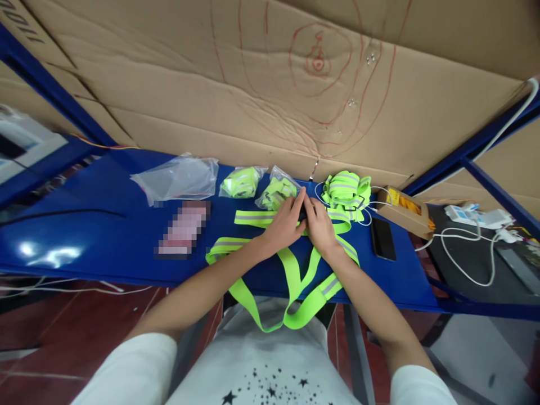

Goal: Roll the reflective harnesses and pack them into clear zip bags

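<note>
A neon yellow-green reflective harness [291, 270] with grey stripes lies spread on the blue table, its lower loops hanging over the front edge. My left hand [286, 222] and my right hand [320, 225] meet over its upper belt strap, fingertips close together. Between them shows a small black piece [302, 215], which looks like a buckle; the fingers hide most of it. Both hands are closed around this spot. The belt's striped end [253, 217] stretches out to the left of my left hand.
Behind my hands lie two bagged harnesses [241, 183] [278, 193] and a bundle of loose harnesses [346, 191]. Clear plastic bags [181, 177] and a pixelated item [183, 229] lie left. A phone [383, 239], carton [405, 211] and white cables are right. Cardboard [261, 112] walls the back.
</note>
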The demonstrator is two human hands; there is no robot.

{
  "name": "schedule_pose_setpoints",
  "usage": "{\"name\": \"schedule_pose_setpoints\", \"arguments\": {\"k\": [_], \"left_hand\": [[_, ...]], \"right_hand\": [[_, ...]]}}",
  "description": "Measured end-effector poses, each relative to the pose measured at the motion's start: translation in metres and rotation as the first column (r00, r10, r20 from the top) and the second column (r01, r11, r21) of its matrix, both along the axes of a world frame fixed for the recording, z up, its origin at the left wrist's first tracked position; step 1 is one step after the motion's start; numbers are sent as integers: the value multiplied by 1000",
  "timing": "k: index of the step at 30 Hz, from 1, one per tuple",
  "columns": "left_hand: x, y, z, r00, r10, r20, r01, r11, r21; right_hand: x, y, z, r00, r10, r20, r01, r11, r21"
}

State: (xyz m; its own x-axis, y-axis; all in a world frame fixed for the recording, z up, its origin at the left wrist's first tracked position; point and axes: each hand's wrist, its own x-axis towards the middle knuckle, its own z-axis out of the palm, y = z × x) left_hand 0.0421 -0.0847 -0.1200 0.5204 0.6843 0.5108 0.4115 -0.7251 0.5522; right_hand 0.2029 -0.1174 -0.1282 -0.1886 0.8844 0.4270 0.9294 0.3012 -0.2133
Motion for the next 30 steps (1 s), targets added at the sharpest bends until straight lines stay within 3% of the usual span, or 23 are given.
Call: {"name": "schedule_pose_setpoints", "arguments": {"k": [3, 6, 14, 17, 20, 24, 27, 30], "left_hand": [[-5, 10, 1, 1000, -4, -26, 4, 1000, -21], [-10, 18, 1, 996, -92, -21, 92, 996, -19], [-15, 26, 3, 949, -307, 74, 314, 943, -108], [-19, 30, 12, 962, -245, 125, 259, 958, -120], [-23, 32, 19, 976, -145, 162, 165, 979, -116], [-21, 28, 16, 965, -209, 157, 225, 970, -90], [-17, 23, 9, 951, -281, 129, 293, 952, -87], [-16, 21, 8, 937, -322, 133, 335, 939, -84]], "right_hand": [[2, 1, 1, 994, 66, -90, -65, 998, 12], [6, 1, 2, 986, 109, -123, -103, 993, 60], [8, -1, 4, 962, 267, -60, -258, 957, 132], [11, -2, 14, 986, 151, -75, -137, 976, 169], [18, 1, 19, 977, 47, -209, -22, 993, 118], [25, 8, 5, 937, 59, -343, -78, 996, -44], [21, 9, -7, 917, 76, -392, -110, 992, -64], [15, 7, -5, 899, 86, -428, -119, 992, -51]]}}
